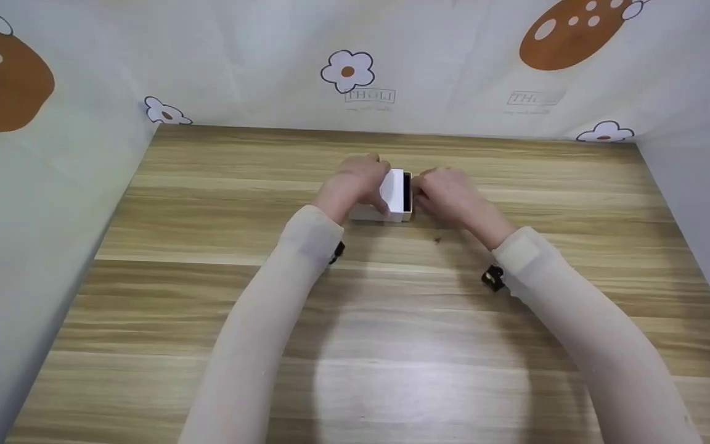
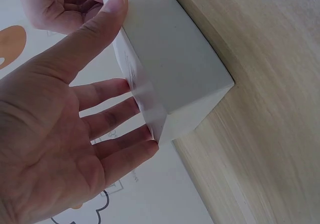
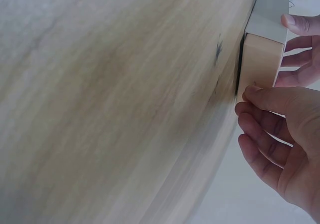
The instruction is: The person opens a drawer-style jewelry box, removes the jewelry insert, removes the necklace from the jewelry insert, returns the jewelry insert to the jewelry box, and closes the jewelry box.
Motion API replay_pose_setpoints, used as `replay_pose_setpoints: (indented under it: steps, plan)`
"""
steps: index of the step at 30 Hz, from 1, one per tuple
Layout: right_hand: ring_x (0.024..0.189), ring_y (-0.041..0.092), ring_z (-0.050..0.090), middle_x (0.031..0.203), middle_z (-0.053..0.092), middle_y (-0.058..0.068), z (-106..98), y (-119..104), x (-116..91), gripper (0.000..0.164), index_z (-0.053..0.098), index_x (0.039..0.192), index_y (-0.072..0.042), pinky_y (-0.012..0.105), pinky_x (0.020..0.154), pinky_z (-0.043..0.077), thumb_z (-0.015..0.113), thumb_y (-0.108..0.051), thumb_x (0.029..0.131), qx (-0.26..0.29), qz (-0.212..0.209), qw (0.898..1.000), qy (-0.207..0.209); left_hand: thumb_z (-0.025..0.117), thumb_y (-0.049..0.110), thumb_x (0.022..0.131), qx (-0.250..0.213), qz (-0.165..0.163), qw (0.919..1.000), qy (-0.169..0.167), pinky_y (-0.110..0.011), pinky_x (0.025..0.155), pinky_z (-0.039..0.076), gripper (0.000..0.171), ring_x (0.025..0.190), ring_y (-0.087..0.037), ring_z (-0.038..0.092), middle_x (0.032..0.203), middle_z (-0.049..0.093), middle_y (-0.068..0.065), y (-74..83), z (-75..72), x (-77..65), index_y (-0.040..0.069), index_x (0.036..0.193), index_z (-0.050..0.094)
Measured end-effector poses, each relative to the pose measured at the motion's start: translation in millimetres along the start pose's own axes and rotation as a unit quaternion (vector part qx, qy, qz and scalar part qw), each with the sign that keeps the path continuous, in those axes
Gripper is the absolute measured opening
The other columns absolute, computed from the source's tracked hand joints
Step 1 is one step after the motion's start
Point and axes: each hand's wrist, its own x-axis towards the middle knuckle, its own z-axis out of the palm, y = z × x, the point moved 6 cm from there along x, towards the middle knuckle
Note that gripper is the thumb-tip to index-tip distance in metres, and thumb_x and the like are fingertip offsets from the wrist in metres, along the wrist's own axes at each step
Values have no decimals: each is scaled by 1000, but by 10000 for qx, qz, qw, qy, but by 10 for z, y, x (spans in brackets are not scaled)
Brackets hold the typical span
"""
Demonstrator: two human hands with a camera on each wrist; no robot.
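A white box sleeve (image 1: 395, 192) lies on the wooden table, its right end open. From that end sticks out a tan inner tray (image 3: 260, 58), with a dark inside showing from above. My left hand (image 1: 358, 179) grips the sleeve across its width, the thumb on the near side and the fingertips along the opposite face in the left wrist view. At the tray's outer end, my right hand (image 1: 452, 194) pinches the tan edge between thumb and index finger, the other fingers loosely bent. The left hand covers much of the sleeve from above.
The wood-grain table (image 1: 207, 296) runs back to a pale wall covering (image 1: 256, 68) printed with flowers and orange shapes. A small dark mark (image 1: 437, 240) lies on the table near the right hand. Side panels border the table left and right.
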Motion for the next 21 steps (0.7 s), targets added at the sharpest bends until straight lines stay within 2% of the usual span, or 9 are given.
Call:
replay_pose_setpoints:
  steps: [6,11,21]
  plan:
    - [71,30,66,81,71,11,4,-9,1,10,72,85,-9,46,63,55,65,-12,91,31,5,10000,34,85,39,77,-185,-6,9997,-146,-43,103,45,76,116,-30,52,131,53,-12,-31,-5,-12,9,138,51]
    - [72,29,66,81,71,10,14,-6,-2,12,71,85,-10,45,63,54,63,-13,93,85,71,9999,-41,85,38,77,-274,-8,9995,-128,-42,102,45,76,115,-29,52,130,53,-11,-37,2,-22,9,139,51]
    - [72,30,65,80,70,11,-8,-9,-32,9,69,84,-10,46,61,53,62,-9,90,13,-15,10000,48,85,37,77,-245,-13,9995,-176,-43,106,44,77,120,-30,52,135,52,-12,-37,13,-6,9,140,50]
